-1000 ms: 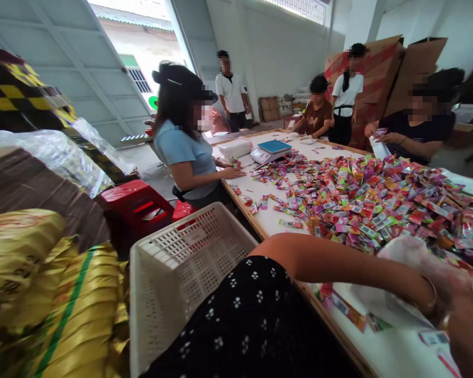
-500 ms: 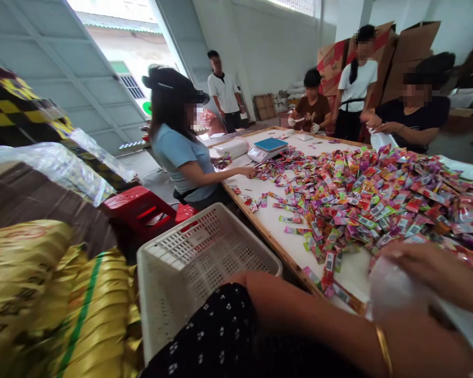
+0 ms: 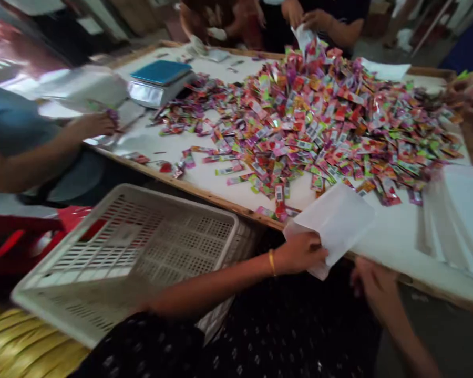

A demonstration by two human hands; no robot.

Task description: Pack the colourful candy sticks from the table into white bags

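Note:
My left hand (image 3: 302,254), with a gold bangle on its wrist, grips the lower left corner of a white plastic bag (image 3: 341,218). This flat bag reaches over the front edge of the table (image 3: 394,231). To the right of the bag, my right hand (image 3: 376,286) is just below the table edge, slightly blurred, its fingers loosely bent and apart with nothing visible in them. Beyond the bag spreads a big heap of small colourful candy packets (image 3: 311,126).
An open white plastic crate (image 3: 142,252) stands at my left, beside a red stool (image 3: 23,236). A stack of white bags (image 3: 463,220) lies at the right. A scale (image 3: 160,79) with a blue top sits at the table's left. Co-workers' hands reach in around the table.
My view has swung right and down toward the table. The white bag, bunched up and blurred between my hands before, is now flat in my left hand; my right hand is apart from it.

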